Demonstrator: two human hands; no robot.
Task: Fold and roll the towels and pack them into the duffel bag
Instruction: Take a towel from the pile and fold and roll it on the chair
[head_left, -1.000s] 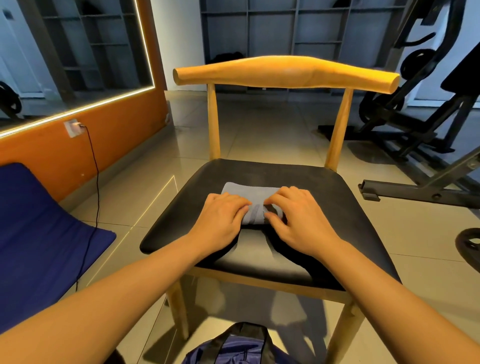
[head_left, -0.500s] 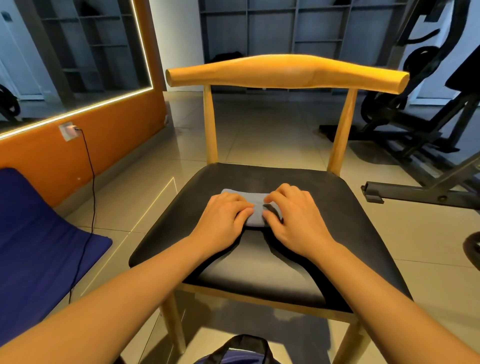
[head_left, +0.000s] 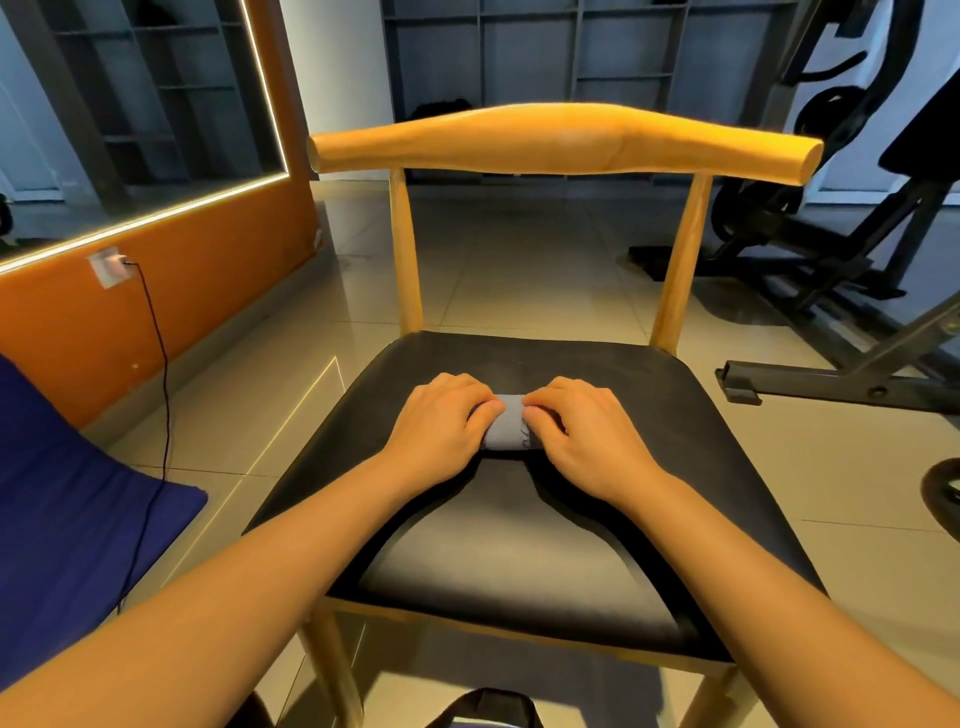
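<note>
Your left hand and right hand lie side by side at the centre of the frame, on the black seat of a wooden chair. Both hands grip the grey towel: the fingers curl down over its two ends, and the fingertips of the two hands stand close together. Only a short middle section of the towel shows between the hands. It forms a tight roll that rests on the seat with its long axis running left to right, in the far half of the seat, below the curved backrest.

The duffel bag shows only as a dark strap and a strip of blue fabric at the bottom edge of the frame; you cannot tell whether it is open.

A blue mat lies at the left edge on the tiled floor. A black cable runs down from a wall socket at the upper left. Black gym equipment stands at the right.
</note>
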